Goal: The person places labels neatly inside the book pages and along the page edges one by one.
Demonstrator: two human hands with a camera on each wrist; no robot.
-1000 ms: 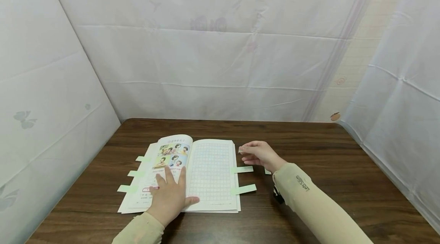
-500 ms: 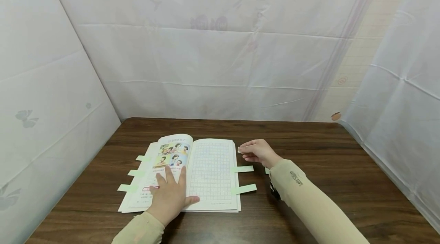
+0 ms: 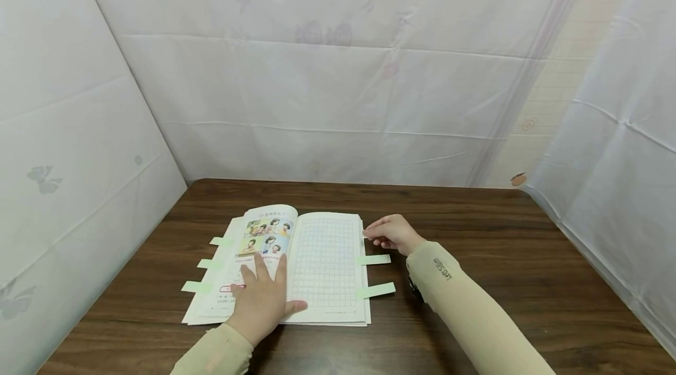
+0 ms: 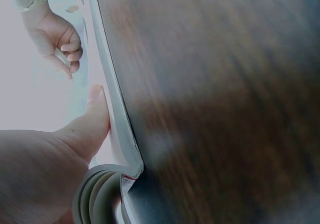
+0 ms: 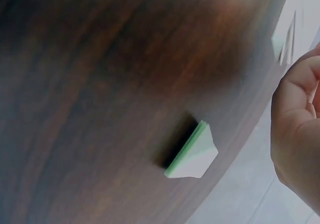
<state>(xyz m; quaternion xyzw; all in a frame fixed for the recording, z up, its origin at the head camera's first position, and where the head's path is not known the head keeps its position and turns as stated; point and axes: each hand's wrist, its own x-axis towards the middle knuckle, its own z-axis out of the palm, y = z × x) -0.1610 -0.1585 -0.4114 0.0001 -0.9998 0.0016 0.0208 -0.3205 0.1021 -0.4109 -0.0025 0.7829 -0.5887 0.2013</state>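
Note:
An open workbook [image 3: 324, 263] lies on the table, a picture page on its left and a grid page on its right. My left hand [image 3: 259, 300] rests spread on the left page, its thumb reaching over the spine onto the grid page. At the upper right edge of the book, my right hand [image 3: 393, 233] pinches a small pale sticky strip [image 4: 63, 58] between thumb and fingers. In the head view that strip is mostly covered by the fingertips. Pale green sticky tabs [image 3: 376, 259] stick out from both sides of the book.
A pad of green sticky notes [image 5: 192, 154] lies on the table near my right wrist; in the head view the sleeve hides it. The dark wooden table [image 3: 491, 228] meets white cloth walls [image 3: 338, 105] at the back and sides.
My right hand has moved a little to the left, bringing the strip to the edge of the grid page. The left hand stays in place on the book.

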